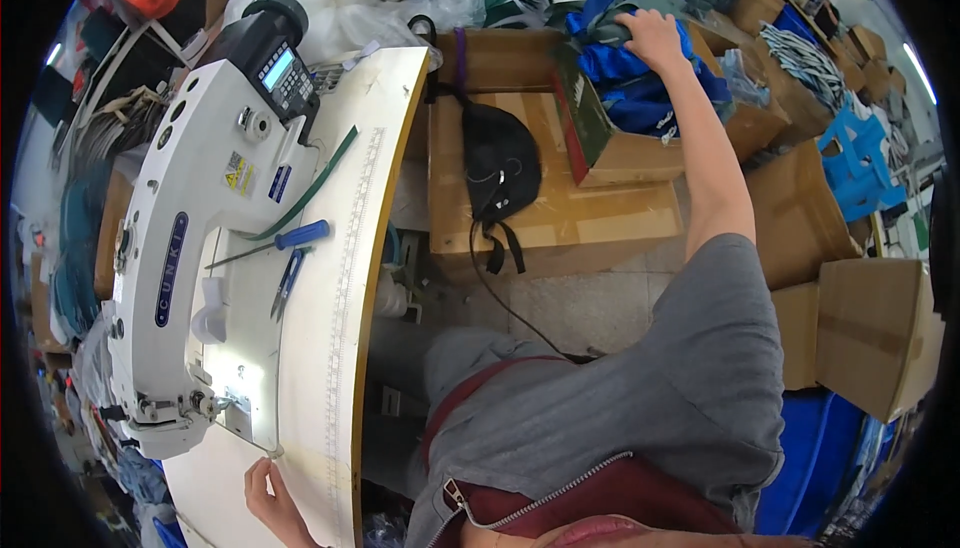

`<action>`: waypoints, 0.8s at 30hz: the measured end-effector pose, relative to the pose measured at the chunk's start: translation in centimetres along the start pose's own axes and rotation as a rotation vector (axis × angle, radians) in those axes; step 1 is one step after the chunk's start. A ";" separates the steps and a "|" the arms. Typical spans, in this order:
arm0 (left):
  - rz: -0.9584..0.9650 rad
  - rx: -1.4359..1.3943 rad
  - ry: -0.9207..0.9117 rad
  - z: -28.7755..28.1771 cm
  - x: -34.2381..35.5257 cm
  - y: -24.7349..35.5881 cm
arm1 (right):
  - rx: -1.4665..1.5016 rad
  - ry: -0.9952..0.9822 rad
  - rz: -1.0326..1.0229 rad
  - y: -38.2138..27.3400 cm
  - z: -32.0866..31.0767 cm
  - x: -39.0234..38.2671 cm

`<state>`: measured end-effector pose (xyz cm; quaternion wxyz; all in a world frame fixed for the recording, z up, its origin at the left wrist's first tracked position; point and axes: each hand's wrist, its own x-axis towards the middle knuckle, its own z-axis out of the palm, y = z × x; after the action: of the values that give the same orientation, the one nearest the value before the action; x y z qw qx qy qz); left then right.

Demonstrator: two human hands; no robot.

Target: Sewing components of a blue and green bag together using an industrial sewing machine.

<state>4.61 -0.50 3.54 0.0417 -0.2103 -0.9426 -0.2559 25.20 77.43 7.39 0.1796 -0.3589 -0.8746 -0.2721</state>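
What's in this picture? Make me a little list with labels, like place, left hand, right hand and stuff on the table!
Place: sewing workshop with many cardboard boxes
Left hand: rests on the white table, near the sewing machine
Right hand: reaches out onto blue fabric in a cardboard box
On the table: blue-handled screwdriver, small snips, green strip
Nearby: black bag on a box
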 end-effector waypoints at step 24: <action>0.102 -0.262 -0.074 0.9 -0.4 4.3 | 0.894 0.122 -0.522 -7.3 -24.9 0.7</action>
<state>6.82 3.14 4.65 -0.0080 -0.2711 -0.8901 -0.3662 22.41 58.43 24.81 0.2921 -0.0007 -0.9537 0.0718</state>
